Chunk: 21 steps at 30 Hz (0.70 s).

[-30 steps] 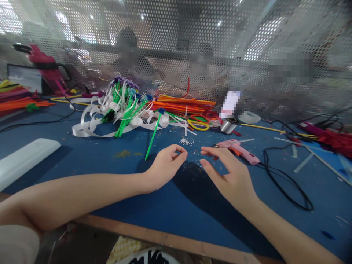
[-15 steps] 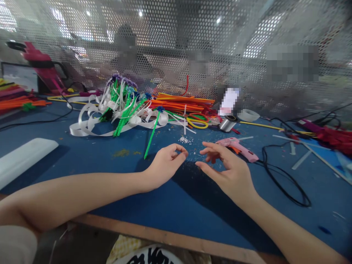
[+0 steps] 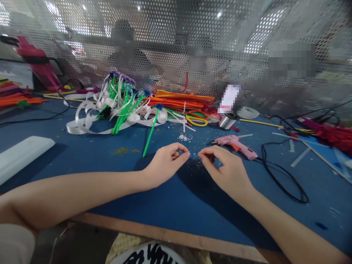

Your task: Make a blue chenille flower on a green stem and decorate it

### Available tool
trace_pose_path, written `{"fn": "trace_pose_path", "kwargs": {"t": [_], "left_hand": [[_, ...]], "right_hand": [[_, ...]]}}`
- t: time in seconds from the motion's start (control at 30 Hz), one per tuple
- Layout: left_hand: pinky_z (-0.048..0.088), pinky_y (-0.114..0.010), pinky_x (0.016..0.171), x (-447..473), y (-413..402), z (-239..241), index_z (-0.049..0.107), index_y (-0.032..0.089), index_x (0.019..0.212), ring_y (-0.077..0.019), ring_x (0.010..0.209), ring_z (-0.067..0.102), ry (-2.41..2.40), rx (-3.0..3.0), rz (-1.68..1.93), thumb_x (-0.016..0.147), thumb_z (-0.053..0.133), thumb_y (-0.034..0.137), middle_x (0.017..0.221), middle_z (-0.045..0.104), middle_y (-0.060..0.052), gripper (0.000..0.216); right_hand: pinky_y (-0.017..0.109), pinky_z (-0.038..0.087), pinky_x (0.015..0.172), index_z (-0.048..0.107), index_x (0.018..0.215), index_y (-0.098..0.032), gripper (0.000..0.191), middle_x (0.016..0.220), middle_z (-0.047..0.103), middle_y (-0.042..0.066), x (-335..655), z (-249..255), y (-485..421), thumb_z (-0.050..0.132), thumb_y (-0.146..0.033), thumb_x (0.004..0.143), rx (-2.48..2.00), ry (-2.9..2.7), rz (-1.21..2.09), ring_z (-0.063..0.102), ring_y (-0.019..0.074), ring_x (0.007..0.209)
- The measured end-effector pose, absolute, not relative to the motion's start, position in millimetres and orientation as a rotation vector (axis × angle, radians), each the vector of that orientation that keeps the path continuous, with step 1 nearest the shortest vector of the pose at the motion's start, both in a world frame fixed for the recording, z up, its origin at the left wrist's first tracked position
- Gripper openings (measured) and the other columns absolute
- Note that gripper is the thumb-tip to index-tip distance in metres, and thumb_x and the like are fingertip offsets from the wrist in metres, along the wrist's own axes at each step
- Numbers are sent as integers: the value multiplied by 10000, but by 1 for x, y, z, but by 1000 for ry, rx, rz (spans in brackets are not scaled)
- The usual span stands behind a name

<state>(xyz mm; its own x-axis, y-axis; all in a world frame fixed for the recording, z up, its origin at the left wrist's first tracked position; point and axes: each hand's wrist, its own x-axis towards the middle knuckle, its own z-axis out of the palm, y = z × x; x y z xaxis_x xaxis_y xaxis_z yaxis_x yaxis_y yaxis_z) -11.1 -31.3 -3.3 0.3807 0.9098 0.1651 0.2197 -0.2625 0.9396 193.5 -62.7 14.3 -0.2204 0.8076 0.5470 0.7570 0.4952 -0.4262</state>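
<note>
Over the middle of the blue table point(image 3: 154, 212), my left hand point(image 3: 169, 161) is closed in a pinch, thumb against forefinger. Facing it a short gap away, my right hand point(image 3: 227, 167) is pinched too. Whatever either pair of fingertips holds is too small to make out. Just beyond them lies a little heap of small white beads point(image 3: 184, 138). A pink glue gun point(image 3: 236, 145) rests behind my right hand, its nozzle pointing left. Left of the beads is a green fuzzy stem with a blue flower top point(image 3: 151, 134), lying apart from my hands.
Bundled green stems point(image 3: 123, 110) with white ribbon point(image 3: 79, 124) lie at the back left. Orange pipe cleaners point(image 3: 181, 101), scissors point(image 3: 198, 119) and a ribbon spool point(image 3: 227, 121) sit further back. A black cord point(image 3: 286, 187) loops at right; a white case point(image 3: 24, 156) lies left.
The fingers of my right hand have closed from spread to a pinch, beside my left fingertips. My left hand keeps its pinch. The view has shifted slightly.
</note>
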Motion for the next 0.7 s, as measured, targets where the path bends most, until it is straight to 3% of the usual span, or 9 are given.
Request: {"fn": "trace_pose_path", "kwargs": {"t": [0.2,0.37,0.57,0.7], "left_hand": [[388,-235,649,-12,-34,2,677,190,901,-102,678,512,1009,1909,961,931,579,298,776,620,22,149],[415,-241,667,-12,-36,4,664,193,914,-112,679,548,981,1949,918,940,558,277,765,642,20,138],[442,-296,798,-12,-38,4,670,207,901,-168,839,603,1030,2103,937,926,574,256,833,680,-8,111],[445,-297,784,-12,-37,5,667,208,899,-165,817,603,1033,2084,917,930,570,261,833,680,-8,115]], "right_hand": [[306,482,678,593,895,-218,83,836,657,34,193,13,-62,542,-210,960,-1271,-2011,66,624,183,775],[335,491,771,589,912,-228,73,877,658,41,194,13,-62,546,-203,965,-1240,-2035,70,619,196,841],[344,497,767,593,919,-240,79,870,656,38,194,15,-63,541,-217,974,-1217,-2056,148,612,198,838],[349,506,758,603,916,-241,97,871,664,41,192,16,-63,531,-248,981,-1229,-2046,191,616,200,828]]}}
